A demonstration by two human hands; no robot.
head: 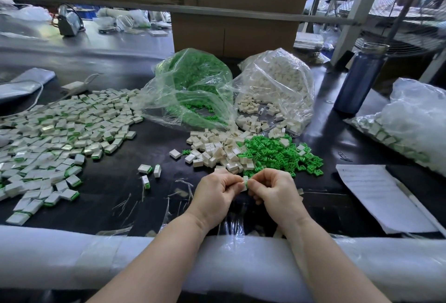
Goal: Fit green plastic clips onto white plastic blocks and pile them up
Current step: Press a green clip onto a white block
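Hands meet over table edge, left hand (215,190) and right hand (270,190) both pinching one block (245,183) with clip (246,184) between fingertips; risk judged: clip seats crooked or piece pops loose if thumbs press off-centre.

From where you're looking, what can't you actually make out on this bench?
Head view only:
- Piece pinched between left hand and right hand: fingers cover most of it, so how far the green clip is seated is unclear.
- Pile of finished blocks: cut off by the left edge.
- Sheet of paper: print too faint to read.
- Bagged finished blocks: clouded by plastic and cut off at the right edge.
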